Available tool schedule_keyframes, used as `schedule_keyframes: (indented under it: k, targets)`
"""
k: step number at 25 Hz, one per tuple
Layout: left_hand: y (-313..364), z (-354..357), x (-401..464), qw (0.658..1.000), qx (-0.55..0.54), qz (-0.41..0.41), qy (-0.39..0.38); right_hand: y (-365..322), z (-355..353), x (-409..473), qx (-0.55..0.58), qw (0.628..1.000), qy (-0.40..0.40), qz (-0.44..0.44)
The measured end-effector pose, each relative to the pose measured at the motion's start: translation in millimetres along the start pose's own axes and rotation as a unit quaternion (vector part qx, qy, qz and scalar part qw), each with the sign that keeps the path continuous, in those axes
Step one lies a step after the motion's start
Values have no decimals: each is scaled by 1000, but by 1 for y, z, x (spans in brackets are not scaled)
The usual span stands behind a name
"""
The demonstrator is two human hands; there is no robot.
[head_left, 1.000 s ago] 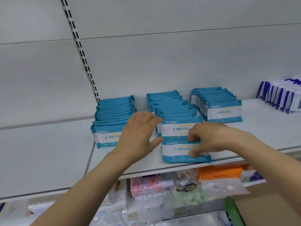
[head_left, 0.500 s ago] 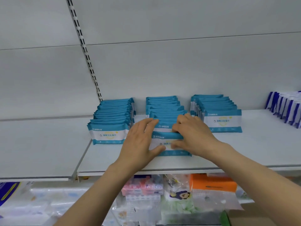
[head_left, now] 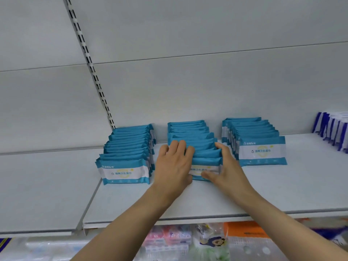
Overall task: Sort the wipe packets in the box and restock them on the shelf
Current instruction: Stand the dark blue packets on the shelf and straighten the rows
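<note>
— Three rows of wipe packets stand on the shelf [head_left: 282, 185] now; what's different from a second ago?

— The loose packet that lay flat near the shelf's front edge has gone upright and now fronts the middle row [head_left: 195, 146]. Both hands moved inward with it, and the view has tilted up, so the shelf below shows less.

— How are the hands placed?

— The left hand [head_left: 174, 165] presses on the left end of the front packet [head_left: 204, 167], fingers curved over its top edge and thumb low at its face. The right hand [head_left: 224, 170] cups the right end, fingers along the side of the row and thumb across the printed face. Between them the packet is pinched from both ends.

— And the materials?

— The packets are soft, flat, rectangular pouches in glossy teal film with a white printed band. The left row [head_left: 128, 153] and right row [head_left: 256, 142] stand on edge, packed face to back, each just apart from the middle one. The shelf is smooth, pale grey metal, with a slotted upright [head_left: 90, 68] on the back panel. At far right stand blue-and-white packets [head_left: 333, 130]. Underneath, blurred pink, orange and clear-wrapped goods [head_left: 207, 240] fill the lower shelf.
</note>
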State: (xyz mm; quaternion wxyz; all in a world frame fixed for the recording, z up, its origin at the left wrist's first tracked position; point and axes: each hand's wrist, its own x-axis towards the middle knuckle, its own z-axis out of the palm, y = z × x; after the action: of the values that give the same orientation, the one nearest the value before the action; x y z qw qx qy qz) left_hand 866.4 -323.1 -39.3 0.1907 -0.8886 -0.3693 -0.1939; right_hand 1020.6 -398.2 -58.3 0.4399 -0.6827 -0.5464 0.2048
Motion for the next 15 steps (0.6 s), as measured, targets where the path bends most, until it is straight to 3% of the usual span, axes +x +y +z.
schedule_keyframes:
  k: [2, 4, 6, 10, 13, 15]
  targets:
    - [0, 1, 4, 1000, -7, 9, -19, 5, 0, 7, -10, 1000, -4, -9]
    - [1, -2, 12, 994, -35, 24, -102, 5, -3, 9, 6, 1000, -14, -4]
    - [0, -6, 26, 986, -38, 23, -160, -5, -10, 17, 112, 993, -5, 41]
    - [3, -10, 35, 992, 10, 33, -117, -19, -11, 54, 310, 938, 41, 149]
    - [3, -5, 35, 994, 4, 42, -101, -17, -3, 69, 390, 889, 0, 239]
    - [-1, -4, 34, 991, -14, 37, -129, -15, 1, 70, 395, 889, -36, 229]
